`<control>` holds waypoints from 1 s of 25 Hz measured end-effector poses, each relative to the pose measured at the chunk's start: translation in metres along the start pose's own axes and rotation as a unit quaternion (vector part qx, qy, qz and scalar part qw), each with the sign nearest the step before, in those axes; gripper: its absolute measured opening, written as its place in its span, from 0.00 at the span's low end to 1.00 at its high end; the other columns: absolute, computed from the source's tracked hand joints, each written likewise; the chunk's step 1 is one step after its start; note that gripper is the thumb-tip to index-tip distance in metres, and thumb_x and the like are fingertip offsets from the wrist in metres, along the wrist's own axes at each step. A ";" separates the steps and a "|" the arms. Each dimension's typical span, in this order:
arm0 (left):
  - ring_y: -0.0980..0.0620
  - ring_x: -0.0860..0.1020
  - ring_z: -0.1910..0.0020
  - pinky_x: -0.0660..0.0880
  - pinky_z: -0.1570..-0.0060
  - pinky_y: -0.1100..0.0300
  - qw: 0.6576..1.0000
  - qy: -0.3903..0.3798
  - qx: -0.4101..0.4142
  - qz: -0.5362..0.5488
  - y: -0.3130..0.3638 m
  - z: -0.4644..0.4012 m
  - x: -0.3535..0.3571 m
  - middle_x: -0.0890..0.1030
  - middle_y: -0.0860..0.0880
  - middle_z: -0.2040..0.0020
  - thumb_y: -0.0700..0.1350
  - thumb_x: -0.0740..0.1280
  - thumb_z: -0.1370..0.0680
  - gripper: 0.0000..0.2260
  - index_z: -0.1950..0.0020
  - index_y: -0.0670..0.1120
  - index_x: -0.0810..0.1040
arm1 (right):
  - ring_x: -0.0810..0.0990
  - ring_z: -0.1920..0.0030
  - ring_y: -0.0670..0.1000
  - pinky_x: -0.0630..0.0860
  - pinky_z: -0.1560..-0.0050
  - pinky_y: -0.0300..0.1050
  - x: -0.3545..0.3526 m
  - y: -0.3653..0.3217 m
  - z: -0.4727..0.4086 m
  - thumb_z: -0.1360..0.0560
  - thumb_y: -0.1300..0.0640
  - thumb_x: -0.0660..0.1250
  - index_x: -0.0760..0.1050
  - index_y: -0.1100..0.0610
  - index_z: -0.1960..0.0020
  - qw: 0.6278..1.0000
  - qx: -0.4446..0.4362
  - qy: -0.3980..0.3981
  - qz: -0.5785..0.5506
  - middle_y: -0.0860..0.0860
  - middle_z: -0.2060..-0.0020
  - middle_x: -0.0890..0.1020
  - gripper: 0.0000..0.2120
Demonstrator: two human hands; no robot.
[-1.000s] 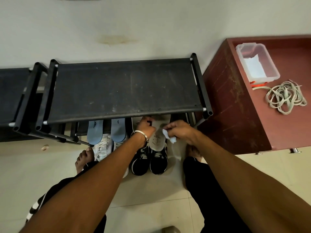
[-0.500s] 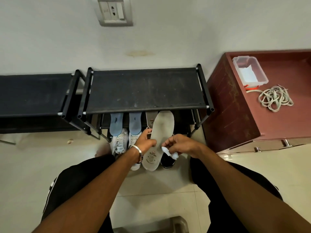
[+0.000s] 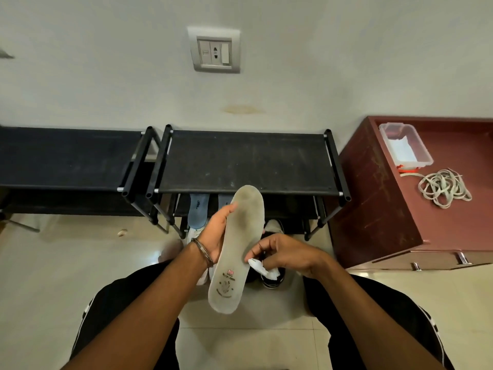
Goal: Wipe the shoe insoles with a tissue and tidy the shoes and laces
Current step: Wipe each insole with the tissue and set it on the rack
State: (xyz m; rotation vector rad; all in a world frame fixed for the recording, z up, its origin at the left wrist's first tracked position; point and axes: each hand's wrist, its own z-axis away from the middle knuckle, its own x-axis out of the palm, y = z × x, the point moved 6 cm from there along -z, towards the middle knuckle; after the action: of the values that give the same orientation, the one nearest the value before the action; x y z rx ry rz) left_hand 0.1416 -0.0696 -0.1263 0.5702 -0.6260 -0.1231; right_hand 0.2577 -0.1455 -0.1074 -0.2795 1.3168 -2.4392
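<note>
My left hand (image 3: 215,235) grips a long grey insole (image 3: 238,247) from its left edge, holding it up with the printed heel end toward me. My right hand (image 3: 284,253) pinches a crumpled white tissue (image 3: 262,268) at the insole's right edge. Below the hands, black shoes (image 3: 272,280) and white shoes (image 3: 194,233) stand on the floor, mostly hidden. Two blue insoles (image 3: 198,212) lean in the lower shelf of the black shoe rack (image 3: 248,161). A bundle of pale laces (image 3: 442,188) lies on the red-brown cabinet (image 3: 386,198).
A clear plastic box (image 3: 405,145) with white tissues sits on the cabinet beside the laces. A second black rack (image 3: 66,158) stands to the left. A wall socket (image 3: 214,50) is above. My knees frame a strip of tiled floor (image 3: 245,345).
I have lifted the grey insole out of the shoe and raised it in front of the rack. My head has pulled back, showing more of the wall. The tissue stays in my right hand.
</note>
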 end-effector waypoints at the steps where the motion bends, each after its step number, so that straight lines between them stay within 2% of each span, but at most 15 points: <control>1: 0.42 0.81 0.48 0.77 0.45 0.49 0.999 -0.009 0.001 0.031 0.007 -0.003 0.002 0.82 0.38 0.44 0.62 0.56 0.20 0.27 0.36 0.41 0.78 | 0.80 0.51 0.50 0.77 0.45 0.48 -0.002 -0.005 -0.002 0.29 0.72 0.65 0.83 0.58 0.45 1.000 -0.005 -0.001 0.002 0.59 0.50 0.84 0.17; 4: 0.49 0.82 0.61 0.79 0.57 0.57 0.996 -0.020 0.013 0.089 0.033 -0.020 0.009 0.84 0.47 0.60 0.64 0.55 0.20 0.26 0.49 0.46 0.83 | 0.81 0.51 0.49 0.77 0.46 0.46 -0.024 -0.023 -0.009 0.31 0.66 0.68 0.82 0.61 0.44 0.999 -0.033 0.024 -0.011 0.59 0.48 0.84 0.16; 6: 0.47 0.83 0.59 0.80 0.57 0.56 0.994 -0.055 0.014 0.097 0.050 -0.031 0.019 0.85 0.44 0.57 0.62 0.54 0.19 0.27 0.51 0.44 0.85 | 0.82 0.50 0.51 0.77 0.45 0.46 -0.045 -0.032 -0.016 0.33 0.66 0.67 0.82 0.62 0.45 0.996 -0.050 0.057 -0.042 0.58 0.48 0.84 0.17; 8: 0.44 0.84 0.56 0.81 0.56 0.56 0.993 -0.068 0.022 0.098 0.064 -0.043 0.026 0.85 0.40 0.54 0.60 0.52 0.18 0.27 0.46 0.42 0.84 | 0.82 0.49 0.50 0.77 0.46 0.44 -0.059 -0.039 -0.029 0.33 0.67 0.65 0.83 0.61 0.44 0.994 -0.061 0.072 -0.060 0.57 0.49 0.84 0.18; 9: 0.42 0.83 0.51 0.80 0.49 0.54 0.991 -0.077 0.026 0.109 0.069 -0.048 0.028 0.84 0.38 0.48 0.60 0.52 0.18 0.27 0.40 0.42 0.80 | 0.81 0.49 0.49 0.77 0.47 0.43 -0.063 -0.041 -0.035 0.32 0.68 0.65 0.83 0.60 0.44 0.993 -0.068 0.072 -0.062 0.57 0.49 0.84 0.19; 10: 0.41 0.80 0.42 0.76 0.39 0.50 0.987 -0.091 0.026 0.128 0.074 -0.055 0.030 0.80 0.37 0.39 0.60 0.52 0.19 0.27 0.33 0.42 0.76 | 0.81 0.49 0.49 0.77 0.47 0.43 -0.067 -0.045 -0.042 0.31 0.70 0.64 0.82 0.60 0.44 0.993 -0.074 0.070 -0.061 0.56 0.50 0.84 0.19; 11: 0.40 0.76 0.36 0.71 0.33 0.47 0.984 -0.104 0.026 0.142 0.078 -0.062 0.029 0.74 0.38 0.32 0.60 0.53 0.19 0.27 0.28 0.43 0.72 | 0.81 0.49 0.49 0.78 0.46 0.44 -0.072 -0.046 -0.047 0.30 0.72 0.64 0.82 0.58 0.43 0.992 -0.078 0.075 -0.062 0.57 0.50 0.84 0.20; 13: 0.43 0.75 0.38 0.72 0.38 0.48 0.981 -0.088 0.041 0.169 0.087 -0.080 0.017 0.70 0.40 0.27 0.59 0.57 0.20 0.28 0.27 0.43 0.71 | 0.82 0.48 0.52 0.78 0.44 0.48 -0.087 -0.049 -0.054 0.29 0.74 0.63 0.83 0.58 0.44 0.986 -0.090 0.115 -0.080 0.57 0.49 0.84 0.20; 14: 0.44 0.76 0.39 0.74 0.40 0.49 0.977 -0.082 0.044 0.190 0.090 -0.084 0.014 0.70 0.41 0.27 0.60 0.59 0.21 0.28 0.28 0.44 0.72 | 0.82 0.48 0.54 0.78 0.44 0.50 -0.096 -0.050 -0.054 0.28 0.76 0.62 0.83 0.59 0.45 0.980 -0.102 0.147 -0.092 0.57 0.49 0.85 0.20; 16: 0.43 0.76 0.37 0.74 0.39 0.45 0.973 -0.067 0.054 0.216 0.096 -0.090 0.011 0.72 0.42 0.30 0.66 0.62 0.25 0.32 0.30 0.45 0.74 | 0.84 0.48 0.57 0.79 0.47 0.54 -0.110 -0.058 -0.057 0.28 0.77 0.59 0.82 0.61 0.47 0.961 -0.131 0.209 -0.124 0.57 0.51 0.85 0.19; 17: 0.41 0.75 0.35 0.73 0.37 0.42 0.972 -0.063 0.059 0.219 0.098 -0.093 0.011 0.74 0.41 0.31 0.70 0.62 0.27 0.35 0.30 0.46 0.74 | 0.85 0.50 0.57 0.81 0.50 0.53 -0.115 -0.062 -0.060 0.28 0.77 0.59 0.81 0.61 0.48 0.949 -0.144 0.239 -0.147 0.57 0.53 0.86 0.19; 19: 0.40 0.75 0.35 0.72 0.37 0.39 0.976 -0.042 0.062 0.205 0.099 -0.100 0.008 0.76 0.42 0.33 0.73 0.61 0.30 0.39 0.30 0.46 0.75 | 0.85 0.56 0.51 0.81 0.57 0.44 -0.131 -0.068 -0.069 0.27 0.77 0.59 0.82 0.59 0.48 0.915 -0.163 0.326 -0.173 0.52 0.56 0.86 0.19; 21: 0.40 0.78 0.37 0.75 0.41 0.41 0.979 -0.015 0.056 0.198 0.098 -0.105 0.009 0.78 0.42 0.35 0.71 0.61 0.28 0.36 0.32 0.46 0.76 | 0.83 0.55 0.45 0.80 0.57 0.39 -0.146 -0.075 -0.073 0.26 0.76 0.62 0.82 0.55 0.46 0.877 -0.181 0.418 -0.153 0.49 0.55 0.85 0.20; 23: 0.42 0.78 0.40 0.77 0.44 0.45 0.985 -0.020 0.042 0.167 0.096 -0.106 0.016 0.78 0.42 0.36 0.69 0.59 0.25 0.33 0.32 0.45 0.76 | 0.83 0.56 0.44 0.80 0.58 0.38 -0.145 -0.080 -0.077 0.26 0.73 0.66 0.81 0.52 0.43 0.860 -0.199 0.453 -0.127 0.48 0.52 0.83 0.20; 25: 0.44 0.78 0.41 0.75 0.42 0.48 0.989 -0.053 0.028 0.137 0.090 -0.105 0.030 0.77 0.41 0.37 0.66 0.56 0.22 0.32 0.31 0.43 0.75 | 0.83 0.55 0.47 0.80 0.60 0.39 -0.134 -0.089 -0.077 0.25 0.68 0.69 0.80 0.51 0.43 0.851 -0.227 0.472 -0.034 0.46 0.50 0.81 0.16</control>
State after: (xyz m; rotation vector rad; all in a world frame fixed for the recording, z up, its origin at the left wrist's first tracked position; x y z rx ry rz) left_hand 0.2220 0.0467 -0.1317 0.5277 -0.8083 0.1242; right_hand 0.3363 0.0121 -0.0758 0.9101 2.2914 -2.3192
